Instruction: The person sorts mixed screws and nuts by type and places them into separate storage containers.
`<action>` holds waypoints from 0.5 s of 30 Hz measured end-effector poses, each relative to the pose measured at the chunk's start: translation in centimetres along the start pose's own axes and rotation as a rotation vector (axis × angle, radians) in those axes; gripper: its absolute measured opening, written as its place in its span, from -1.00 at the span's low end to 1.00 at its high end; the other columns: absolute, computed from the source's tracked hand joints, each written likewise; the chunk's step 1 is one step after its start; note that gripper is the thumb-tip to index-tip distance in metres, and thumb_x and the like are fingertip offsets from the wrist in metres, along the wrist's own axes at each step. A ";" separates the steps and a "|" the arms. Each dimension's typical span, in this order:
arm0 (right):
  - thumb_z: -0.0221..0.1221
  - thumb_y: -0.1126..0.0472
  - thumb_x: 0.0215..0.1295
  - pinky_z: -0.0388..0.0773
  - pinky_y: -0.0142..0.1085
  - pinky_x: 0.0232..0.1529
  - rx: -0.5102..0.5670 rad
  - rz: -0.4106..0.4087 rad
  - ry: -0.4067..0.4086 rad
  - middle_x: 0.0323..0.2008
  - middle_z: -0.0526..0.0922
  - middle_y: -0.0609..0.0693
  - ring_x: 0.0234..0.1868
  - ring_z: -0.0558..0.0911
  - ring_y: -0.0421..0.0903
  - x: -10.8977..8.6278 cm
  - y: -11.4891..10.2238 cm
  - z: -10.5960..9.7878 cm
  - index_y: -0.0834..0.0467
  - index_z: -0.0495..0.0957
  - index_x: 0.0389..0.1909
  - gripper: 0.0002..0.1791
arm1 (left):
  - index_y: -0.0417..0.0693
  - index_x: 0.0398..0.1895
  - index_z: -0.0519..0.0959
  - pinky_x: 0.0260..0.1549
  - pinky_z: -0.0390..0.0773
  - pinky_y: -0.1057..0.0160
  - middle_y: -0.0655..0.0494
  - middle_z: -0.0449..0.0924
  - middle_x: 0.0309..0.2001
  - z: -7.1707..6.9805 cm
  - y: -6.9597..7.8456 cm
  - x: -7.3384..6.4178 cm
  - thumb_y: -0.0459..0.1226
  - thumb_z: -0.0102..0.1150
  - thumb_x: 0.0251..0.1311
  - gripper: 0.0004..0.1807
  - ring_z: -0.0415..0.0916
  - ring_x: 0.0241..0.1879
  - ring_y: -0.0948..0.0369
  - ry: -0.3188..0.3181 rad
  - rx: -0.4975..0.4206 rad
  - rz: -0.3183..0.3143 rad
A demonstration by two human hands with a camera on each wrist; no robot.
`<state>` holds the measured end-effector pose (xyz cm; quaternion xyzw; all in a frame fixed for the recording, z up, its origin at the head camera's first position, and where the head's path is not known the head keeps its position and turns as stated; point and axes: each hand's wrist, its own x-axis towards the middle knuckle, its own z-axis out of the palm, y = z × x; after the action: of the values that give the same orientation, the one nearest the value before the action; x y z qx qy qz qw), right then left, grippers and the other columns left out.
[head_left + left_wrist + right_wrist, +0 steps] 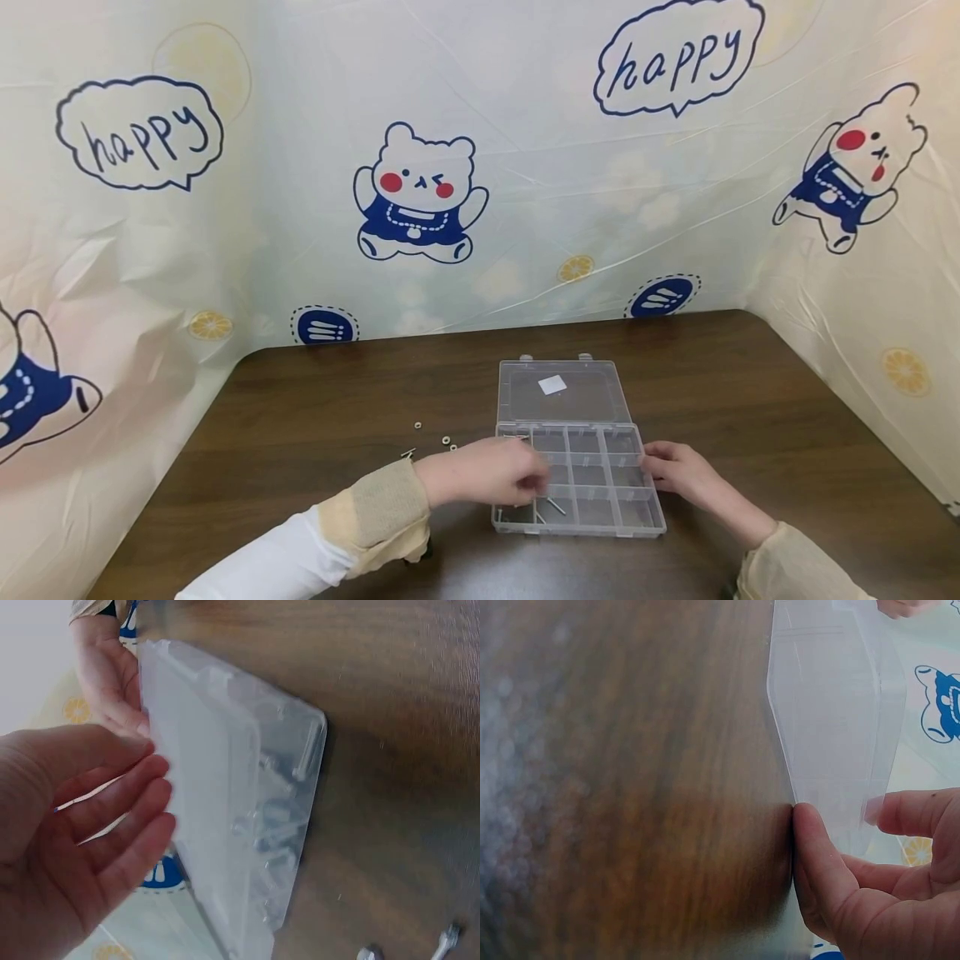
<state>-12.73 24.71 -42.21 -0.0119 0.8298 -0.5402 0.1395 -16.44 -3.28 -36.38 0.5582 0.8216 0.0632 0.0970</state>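
A clear plastic compartment box (585,530) lies on the table with its lid (562,402) folded back. My left hand (495,472) hovers over the box's left compartments, fingers loosely bent; the left wrist view shows nothing between the thumb and fingers. Bolts (306,750) show through the box wall, and one bolt (556,506) lies in a front compartment. At the box's right side, my right hand (678,473) pinches the side wall between thumb and fingers, as the right wrist view shows. Part of the left compartments is hidden under the left hand.
Several small nuts (446,440) and a bolt (408,453) lie loose on the brown table (337,400) left of the box. A small white square (552,384) shows on the lid. Behind stands a printed curtain (525,183).
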 end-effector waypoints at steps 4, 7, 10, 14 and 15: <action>-0.05 0.34 0.25 0.55 -0.15 -0.20 -0.001 0.000 -0.001 -0.21 0.52 0.37 -0.20 0.58 0.07 0.0 0.0 -0.1 0.68 0.27 -0.08 -0.58 | 0.03 -0.49 0.54 -0.52 0.25 0.58 0.35 0.38 -0.58 -0.4 -0.6 -0.6 -0.33 0.12 0.06 -0.94 0.28 -0.53 0.46 -0.058 -0.008 -0.017; -0.04 0.34 0.26 0.55 -0.15 -0.20 -0.006 0.007 0.005 -0.20 0.52 0.38 -0.19 0.58 0.08 0.0 0.0 0.0 0.68 0.27 -0.07 -0.58 | 0.02 -0.47 0.55 -0.52 0.26 0.57 0.35 0.39 -0.58 -0.7 -1.0 -1.1 -0.33 0.11 0.05 -0.94 0.29 -0.54 0.46 -0.075 -0.019 -0.037; -0.04 0.34 0.26 0.55 -0.14 -0.20 -0.022 0.012 0.006 -0.18 0.51 0.40 -0.18 0.58 0.08 0.0 0.0 0.0 0.67 0.28 -0.06 -0.58 | 0.01 -0.46 0.56 -0.53 0.27 0.56 0.35 0.39 -0.59 -0.9 -1.4 -1.8 -0.34 0.12 0.03 -0.94 0.29 -0.55 0.47 -0.071 -0.025 -0.056; -0.05 0.33 0.27 0.54 -0.14 -0.20 -0.030 0.014 0.005 -0.17 0.51 0.41 -0.18 0.58 0.09 0.0 -0.1 0.0 0.67 0.28 -0.06 -0.58 | -0.02 -0.46 0.57 -0.54 0.29 0.54 0.33 0.39 -0.59 -1.2 -2.1 -2.9 -0.38 0.12 -0.02 -0.92 0.29 -0.56 0.45 -0.045 -0.043 -0.077; -0.05 0.33 0.27 0.54 -0.14 -0.20 -0.028 0.015 0.006 -0.17 0.51 0.41 -0.18 0.58 0.09 0.0 -0.2 0.0 0.67 0.28 -0.06 -0.58 | -0.02 -0.47 0.56 -0.54 0.30 0.53 0.33 0.39 -0.59 -1.4 -2.3 -3.1 -0.39 0.12 -0.02 -0.91 0.29 -0.56 0.44 -0.039 -0.049 -0.084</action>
<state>-12.78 24.61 -42.08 -0.0058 0.8377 -0.5276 0.1409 -17.76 -7.03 -35.28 0.5216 0.8406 0.0683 0.1291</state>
